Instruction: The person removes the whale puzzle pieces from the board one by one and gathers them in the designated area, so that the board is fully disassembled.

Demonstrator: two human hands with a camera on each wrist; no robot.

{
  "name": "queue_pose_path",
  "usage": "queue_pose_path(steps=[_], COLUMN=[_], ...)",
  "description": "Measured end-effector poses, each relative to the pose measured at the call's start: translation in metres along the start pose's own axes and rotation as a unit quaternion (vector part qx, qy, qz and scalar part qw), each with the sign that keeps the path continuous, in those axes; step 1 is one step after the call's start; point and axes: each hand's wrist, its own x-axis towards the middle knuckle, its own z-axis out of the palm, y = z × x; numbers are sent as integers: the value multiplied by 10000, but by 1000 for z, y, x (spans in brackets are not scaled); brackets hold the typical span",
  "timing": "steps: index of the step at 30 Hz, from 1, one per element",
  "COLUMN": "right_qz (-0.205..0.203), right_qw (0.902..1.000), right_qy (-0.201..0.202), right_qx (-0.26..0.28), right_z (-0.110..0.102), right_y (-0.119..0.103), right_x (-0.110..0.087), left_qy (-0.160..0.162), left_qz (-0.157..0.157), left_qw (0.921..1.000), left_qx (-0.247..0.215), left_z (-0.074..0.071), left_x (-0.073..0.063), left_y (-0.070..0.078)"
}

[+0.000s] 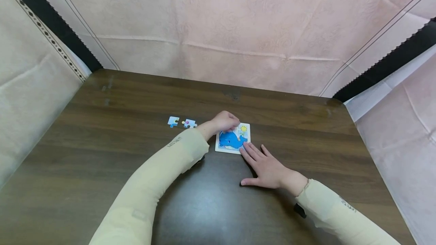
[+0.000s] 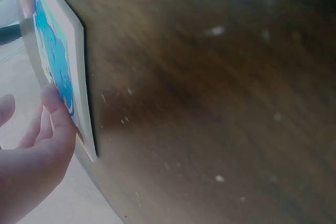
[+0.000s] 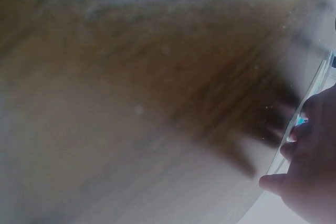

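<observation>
Board (image 1: 223, 150): laid flat near the middle of the table (image 1: 204, 207), a white border showing around its picture.
Whale (image 1: 231, 140): printed in blue across the board's centre, with a yellow sun (image 1: 243, 128) set between 1 and 2 o'clock.
Left hand (image 1: 224, 121): lowered onto the board's 11 o'clock corner, fingers bent; whether anything is pinched by them cannot be told, as the tips are partly hidden.
Right hand (image 1: 263, 167): spread, fingers straight, some tips rested on the board's 4 o'clock corner; the thumb is held well apart from them, pointed toward 9 o'clock.
Inner piece (image 1: 189, 123): laid loose on the table between 9 and 10 o'clock from the board, just beside the left wrist.
Outer piece (image 1: 173, 121): laid farther out the same way, near the inner one but apart from it.
Sleeves (image 1: 163, 173): pale, printed with dark lettering near both cuffs.
Cloth (image 1: 221, 18): hung beyond the table at 12 o'clock, in pale pink.
Black strips (image 1: 54, 18): run slantwise at 10 and 2 o'clock.
</observation>
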Motion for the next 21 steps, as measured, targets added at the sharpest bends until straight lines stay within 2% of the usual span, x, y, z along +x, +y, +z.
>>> queue_pose_path(steps=[9,14,18,21], right_qz=[10,15,33,51], right_qw=[10000,10000,10000,9999], right_qy=[-35,-52,-72,-67], right_qx=[56,65,58,63], right_z=[0,0,-1,-2], right_y=[0,1,0,0], right_x=[0,1,1,1], left_qy=[-45,-61,166,384], left_qz=[-102,-157,-157,-148], left_qw=[9989,9986,9987,9974], left_qx=[-463,-510,-465,-593], left_z=[1,6,8,7], left_x=[2,3,1,-1], left_y=[-1,0,1,1])
